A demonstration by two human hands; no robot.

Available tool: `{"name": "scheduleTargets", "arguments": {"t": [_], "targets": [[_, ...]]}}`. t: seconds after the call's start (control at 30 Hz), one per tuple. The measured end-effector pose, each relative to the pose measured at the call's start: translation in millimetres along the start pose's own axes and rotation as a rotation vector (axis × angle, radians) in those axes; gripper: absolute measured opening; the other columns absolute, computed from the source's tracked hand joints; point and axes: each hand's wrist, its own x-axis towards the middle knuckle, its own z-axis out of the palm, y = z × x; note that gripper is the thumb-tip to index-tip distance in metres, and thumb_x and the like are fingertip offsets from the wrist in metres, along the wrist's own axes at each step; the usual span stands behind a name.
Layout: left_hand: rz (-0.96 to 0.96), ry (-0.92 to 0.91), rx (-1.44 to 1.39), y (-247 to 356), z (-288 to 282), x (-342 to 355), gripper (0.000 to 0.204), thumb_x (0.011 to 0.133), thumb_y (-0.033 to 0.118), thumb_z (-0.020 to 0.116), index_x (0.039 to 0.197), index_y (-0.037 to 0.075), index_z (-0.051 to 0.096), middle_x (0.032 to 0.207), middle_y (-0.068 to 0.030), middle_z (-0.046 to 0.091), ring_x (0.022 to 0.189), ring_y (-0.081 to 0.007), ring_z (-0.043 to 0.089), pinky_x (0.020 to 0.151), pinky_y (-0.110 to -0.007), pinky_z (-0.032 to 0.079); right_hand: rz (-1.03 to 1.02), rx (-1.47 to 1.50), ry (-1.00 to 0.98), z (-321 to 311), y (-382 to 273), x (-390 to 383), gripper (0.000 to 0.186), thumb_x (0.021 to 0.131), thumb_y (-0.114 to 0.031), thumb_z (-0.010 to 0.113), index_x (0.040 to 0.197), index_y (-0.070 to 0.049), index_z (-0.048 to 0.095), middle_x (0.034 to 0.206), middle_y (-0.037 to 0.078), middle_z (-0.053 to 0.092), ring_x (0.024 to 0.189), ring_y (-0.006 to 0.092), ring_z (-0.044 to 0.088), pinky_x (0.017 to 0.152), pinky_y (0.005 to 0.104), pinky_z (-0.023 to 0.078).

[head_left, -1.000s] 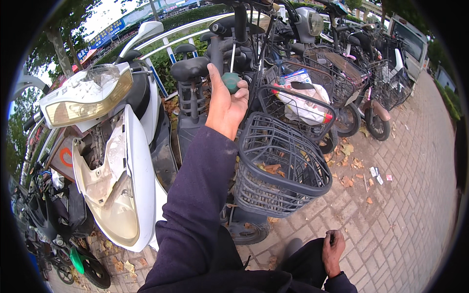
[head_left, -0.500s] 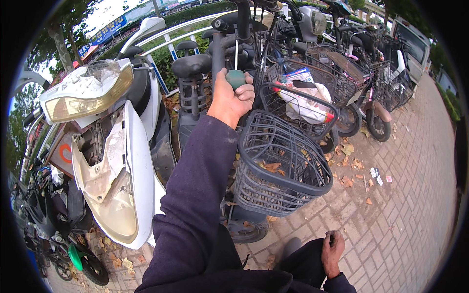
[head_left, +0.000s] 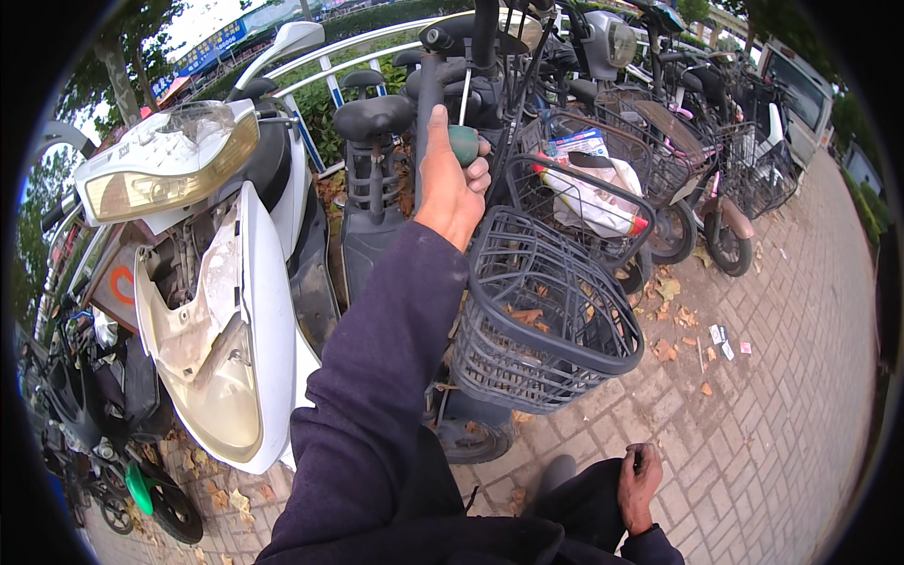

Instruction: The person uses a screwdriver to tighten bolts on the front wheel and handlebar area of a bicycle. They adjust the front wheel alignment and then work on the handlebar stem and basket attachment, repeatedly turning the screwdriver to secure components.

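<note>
My left hand (head_left: 452, 179) is closed around the rounded green handle (head_left: 463, 143) of a screwdriver, thumb pointing up along its left side. The pale metal shaft (head_left: 466, 94) runs up to the dark handlebar stem (head_left: 483, 42) of a bike with an empty-looking black basket (head_left: 546, 353), except for dry leaves, just below my hand. A black saddle (head_left: 372, 122) stands to the left. My right hand (head_left: 640, 485) rests low by my dark-trousered knee, fingers curled; what they hold, if anything, I cannot make out.
A white scooter (head_left: 282, 377) with loose front panels stands left. Right are parked bikes with wire baskets, one holding a white bag (head_left: 593, 198), and a van (head_left: 800, 104). A white railing (head_left: 330, 75) runs behind. Paving (head_left: 772, 395) with fallen leaves lies right.
My left hand and the green handle have shifted slightly up and to the right, and the thumb has lifted and shifted on the handle. My right hand stays by my knee.
</note>
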Motion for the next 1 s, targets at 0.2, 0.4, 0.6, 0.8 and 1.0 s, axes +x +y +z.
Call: {"name": "scheduleTargets", "arguments": {"t": [0.2,0.4,0.6,0.8,1.0], "targets": [[-0.417,-0.109,-0.168,19,-10,14,0.066,0.099,0.067,0.037,0.095,0.004,0.055,0.072,-0.0071,0.054,0.045,-0.0111,0.035,0.04,-0.026,0.022,-0.028,-0.037,-0.012,1,-5,-2,0.01,0.09,-0.009,0.06,0.088,0.0,0.064,0.084,0.018,0.061,0.082,0.0364,0.06,0.074,0.0439,0.047],[-0.106,-0.018,-0.147,8,-1,2,0.057,0.092,0.061,0.065,0.097,0.006,0.051,0.082,-0.0088,0.053,0.059,-0.016,0.051,0.042,-0.023,0.031,-0.043,-0.004,0.026,4,-4,-4,0.008,0.088,-0.008,0.061,0.087,-0.001,0.064,0.083,0.018,0.061,0.082,0.0358,0.061,0.075,0.0433,0.047],[0.168,-0.107,-0.026,-4,4,-12,0.035,0.092,0.027,0.076,0.104,0.003,0.053,0.084,-0.0045,0.051,0.065,-0.0109,0.051,0.043,-0.021,0.032,-0.013,-0.014,0.014,4,1,-4,0.009,0.089,-0.009,0.061,0.087,-0.001,0.063,0.082,0.017,0.061,0.081,0.0358,0.06,0.074,0.0438,0.047],[-0.243,-0.223,-0.443,-2,-6,7,0.031,0.091,0.032,0.069,0.099,0.005,0.054,0.083,-0.0055,0.054,0.05,-0.0096,0.043,0.04,-0.023,0.03,-0.001,-0.013,0.006,2,1,-6,0.01,0.089,-0.009,0.06,0.087,0.0,0.063,0.081,0.018,0.06,0.08,0.0363,0.059,0.073,0.0444,0.046],[-0.447,-0.165,-0.422,9,-16,16,0.049,0.099,0.051,0.047,0.099,0.003,0.055,0.08,-0.0072,0.054,0.046,-0.0109,0.037,0.04,-0.026,0.025,0.023,0.001,-0.007,2,-3,-8,0.01,0.089,-0.009,0.06,0.086,0.0,0.063,0.082,0.018,0.06,0.082,0.0365,0.059,0.074,0.044,0.047]]}}
